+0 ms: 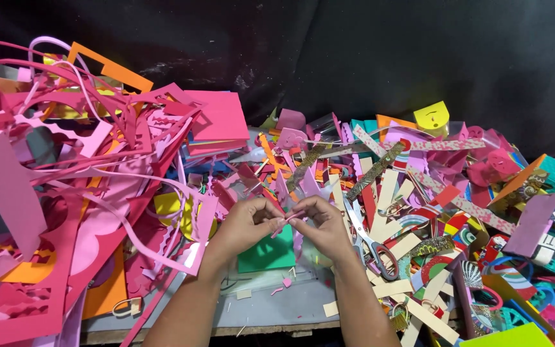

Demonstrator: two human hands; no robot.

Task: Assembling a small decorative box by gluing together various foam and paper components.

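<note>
Pink paper, a small strip [286, 220], sits pinched between both hands at the middle of the counter [271, 308]. The left hand [246, 222] and right hand [321, 223] meet fingertip to fingertip, fingers narrow and closed on the strip; most of it is hidden behind them, so its shape is hard to make out. Under the hands lies a green sheet [266, 254], partly covered by the wrists. Just right of the right hand lie scissors [372, 243], their blades half buried in paper strips. A heap of pink offcuts [65, 193] fills the left side and runs out of view. Coloured scraps [470, 212] crowd the right, cut off at the edge. Behind everything hangs a dark cloth [387, 58].
</note>
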